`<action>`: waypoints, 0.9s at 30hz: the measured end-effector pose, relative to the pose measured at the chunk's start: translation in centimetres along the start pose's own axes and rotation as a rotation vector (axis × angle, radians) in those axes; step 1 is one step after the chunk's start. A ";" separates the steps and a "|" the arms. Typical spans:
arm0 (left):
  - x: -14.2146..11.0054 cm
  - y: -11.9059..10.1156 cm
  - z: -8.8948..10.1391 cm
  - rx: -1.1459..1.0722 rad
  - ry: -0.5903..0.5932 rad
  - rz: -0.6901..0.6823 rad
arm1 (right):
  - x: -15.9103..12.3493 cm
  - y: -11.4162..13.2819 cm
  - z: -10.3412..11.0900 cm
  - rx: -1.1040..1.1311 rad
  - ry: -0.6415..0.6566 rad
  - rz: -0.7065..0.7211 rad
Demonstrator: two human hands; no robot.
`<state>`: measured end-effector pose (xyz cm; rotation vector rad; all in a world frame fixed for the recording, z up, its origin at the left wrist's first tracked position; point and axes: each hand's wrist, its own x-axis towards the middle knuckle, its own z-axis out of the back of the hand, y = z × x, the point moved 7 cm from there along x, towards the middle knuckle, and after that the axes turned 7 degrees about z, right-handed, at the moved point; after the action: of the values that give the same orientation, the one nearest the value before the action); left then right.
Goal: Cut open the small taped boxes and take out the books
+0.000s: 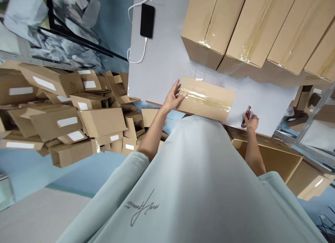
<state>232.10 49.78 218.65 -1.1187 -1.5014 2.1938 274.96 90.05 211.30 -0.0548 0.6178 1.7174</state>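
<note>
A small cardboard box [206, 98], sealed with shiny clear tape along its top, lies at the front edge of the white table. My left hand [173, 99] grips its left end, the thumb on top and the fingers along the far side. To the right of the box, my right hand [252, 123] is closed at a red and black utility knife [246, 116], with its thumb against the handle. The knife is at the tabletop, its tip pointing away from me. Part of the right hand's grip is hidden.
Large taped cartons [259, 26] stand in a row at the back right. A black phone [147, 21] with a white cable [141, 59] lies at the back left. Many small boxes [102, 122] are piled left of the table. An open carton [269, 157] stands below the right edge.
</note>
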 end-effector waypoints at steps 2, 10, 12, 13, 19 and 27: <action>-0.4 -0.3 0.0 0.036 -0.046 -0.024 | 0.3 -0.8 -1.1 -0.019 0.002 0.020; -2.1 -3.6 -1.4 0.314 -0.181 -0.176 | 1.7 -1.5 -2.4 0.028 -0.002 0.059; -2.1 -3.9 -1.4 0.333 -0.134 -0.187 | 1.5 -1.5 -2.0 0.066 -0.021 0.030; -2.0 -4.0 -1.3 0.327 -0.098 -0.189 | 1.2 -1.4 -1.7 0.089 -0.038 0.014; -0.9 -3.8 -0.5 0.206 0.201 -0.201 | -2.8 1.2 0.4 0.232 -0.131 -0.034; 2.0 -3.0 -0.5 0.116 0.394 -0.270 | -9.9 14.5 7.1 -0.060 -0.083 0.448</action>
<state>230.55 52.60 220.32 -1.1504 -1.2545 1.7346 266.17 82.65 226.32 0.1212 0.5429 2.1591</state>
